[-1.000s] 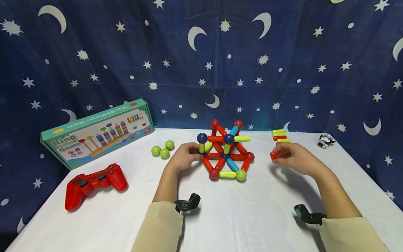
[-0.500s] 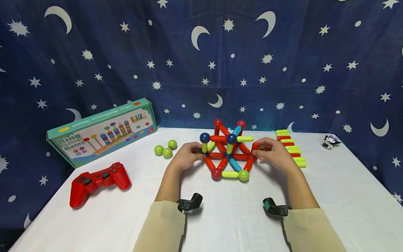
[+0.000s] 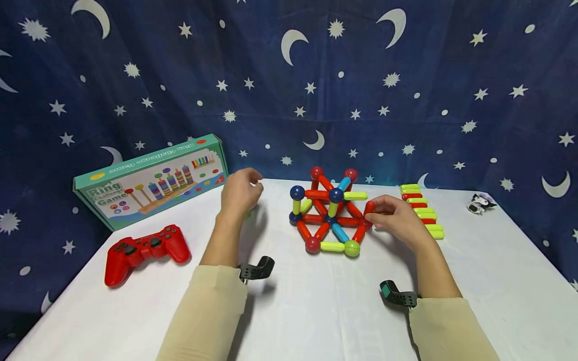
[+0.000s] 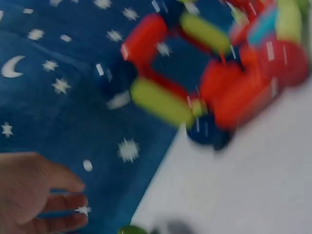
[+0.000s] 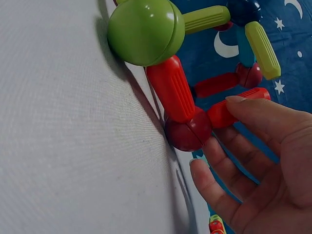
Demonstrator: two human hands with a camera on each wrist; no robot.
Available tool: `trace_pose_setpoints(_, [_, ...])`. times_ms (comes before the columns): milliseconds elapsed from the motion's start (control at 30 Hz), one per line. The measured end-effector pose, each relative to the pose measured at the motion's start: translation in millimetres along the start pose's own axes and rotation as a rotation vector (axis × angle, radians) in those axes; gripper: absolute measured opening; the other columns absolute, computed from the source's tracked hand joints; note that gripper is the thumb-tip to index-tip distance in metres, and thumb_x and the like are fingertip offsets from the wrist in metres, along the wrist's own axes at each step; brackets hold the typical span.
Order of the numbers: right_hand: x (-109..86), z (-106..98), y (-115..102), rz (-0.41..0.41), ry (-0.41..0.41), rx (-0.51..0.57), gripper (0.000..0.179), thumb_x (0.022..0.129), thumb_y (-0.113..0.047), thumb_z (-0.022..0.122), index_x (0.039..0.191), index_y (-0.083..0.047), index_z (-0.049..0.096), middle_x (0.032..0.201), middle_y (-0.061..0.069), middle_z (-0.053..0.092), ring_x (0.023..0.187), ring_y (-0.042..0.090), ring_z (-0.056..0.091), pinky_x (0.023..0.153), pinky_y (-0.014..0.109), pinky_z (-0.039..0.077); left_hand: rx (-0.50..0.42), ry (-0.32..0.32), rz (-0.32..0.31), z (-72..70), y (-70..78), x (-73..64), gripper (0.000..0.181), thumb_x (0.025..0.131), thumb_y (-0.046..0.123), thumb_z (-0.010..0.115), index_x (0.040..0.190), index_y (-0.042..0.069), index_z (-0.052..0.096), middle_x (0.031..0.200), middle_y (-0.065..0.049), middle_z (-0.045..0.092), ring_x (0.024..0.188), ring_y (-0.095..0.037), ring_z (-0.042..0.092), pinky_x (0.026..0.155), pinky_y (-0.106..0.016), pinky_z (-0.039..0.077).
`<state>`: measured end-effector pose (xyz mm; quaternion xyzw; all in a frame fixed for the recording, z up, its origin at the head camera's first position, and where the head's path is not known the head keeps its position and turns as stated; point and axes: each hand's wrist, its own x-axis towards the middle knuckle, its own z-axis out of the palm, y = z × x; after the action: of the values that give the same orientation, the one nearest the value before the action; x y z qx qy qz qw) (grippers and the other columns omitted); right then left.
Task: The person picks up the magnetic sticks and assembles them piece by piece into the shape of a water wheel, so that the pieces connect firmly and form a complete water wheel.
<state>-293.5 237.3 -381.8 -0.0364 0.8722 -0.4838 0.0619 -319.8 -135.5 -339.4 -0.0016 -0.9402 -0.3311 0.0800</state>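
Note:
A magnetic stick-and-ball structure [image 3: 331,219] of red, yellow-green and blue rods stands mid-table. At its right corner my right hand [image 3: 397,220] pinches a red magnetic stick [image 5: 223,115] between thumb and fingers. The stick's lower end meets a dark red ball [image 5: 187,130], and it points upward. My left hand [image 3: 241,193] is off the structure, over the loose green balls, its fingers loosely bent and holding nothing visible. Those balls are mostly hidden beneath it in the head view; a green ball [image 4: 130,229] peeks in at the bottom of the left wrist view.
A row of red and yellow-green sticks [image 3: 424,211] lies right of the structure, with a small figurine [image 3: 480,204] farther right. On the left are a red game controller [image 3: 146,253] and a Ring Challenge Game box [image 3: 151,183]. A starry blue curtain [image 3: 271,125] hangs behind.
My right hand has carried the red stick leftward from near the stick row to the structure's right corner. My left hand has let go of the structure's left side and moved left over the green balls.

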Motion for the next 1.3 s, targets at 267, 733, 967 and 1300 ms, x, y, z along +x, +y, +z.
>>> trace_pose_setpoints(267, [1.5, -1, 0, 0.003, -0.001, 0.002, 0.047, 0.095, -0.025, 0.075, 0.134, -0.004, 0.060, 0.123, 0.017, 0.067, 0.106, 0.026, 0.063, 0.084, 0.028, 0.060, 0.237, -0.261, -0.147, -10.6, -12.2, 17.8, 0.036, 0.091, 0.017, 0.066, 0.125, 0.007, 0.069, 0.131, -0.017, 0.067, 0.117, -0.035, 0.061, 0.105, -0.059, 0.045])
trace_pose_setpoints(733, [0.4, 3, 5, -0.005, 0.000, 0.029, 0.045, 0.094, -0.024, 0.076, 0.132, -0.004, 0.062, 0.121, 0.017, 0.068, 0.105, 0.025, 0.065, 0.083, 0.029, 0.060, 0.017, -0.117, 0.051, -3.6, -3.9, 20.9, 0.029, 0.091, 0.012, 0.071, 0.120, 0.004, 0.074, 0.117, -0.015, 0.074, 0.109, -0.032, 0.067, 0.098, -0.047, 0.053])
trace_pose_setpoints(967, [-0.9, 1, 6, -0.016, -0.012, 0.052, 0.043, 0.094, -0.023, 0.076, 0.131, -0.003, 0.062, 0.118, 0.015, 0.069, 0.103, 0.022, 0.067, 0.085, 0.030, 0.061, -0.240, 0.001, 0.186, -1.1, 54.5, 6.9, 0.028, 0.096, 0.015, 0.072, 0.123, 0.009, 0.074, 0.122, -0.009, 0.074, 0.112, -0.027, 0.070, 0.096, -0.043, 0.058])
trace_pose_setpoints(1300, [-2.6, -1, 5, -0.044, 0.005, 0.053, 0.043, 0.095, -0.020, 0.075, 0.131, -0.002, 0.063, 0.117, 0.016, 0.070, 0.100, 0.020, 0.066, 0.084, 0.031, 0.062, -0.157, -0.069, 0.483, 48.8, 136.7, -25.9, 0.028, 0.098, 0.019, 0.072, 0.125, 0.014, 0.074, 0.120, -0.003, 0.069, 0.104, -0.018, 0.065, 0.091, -0.029, 0.057])
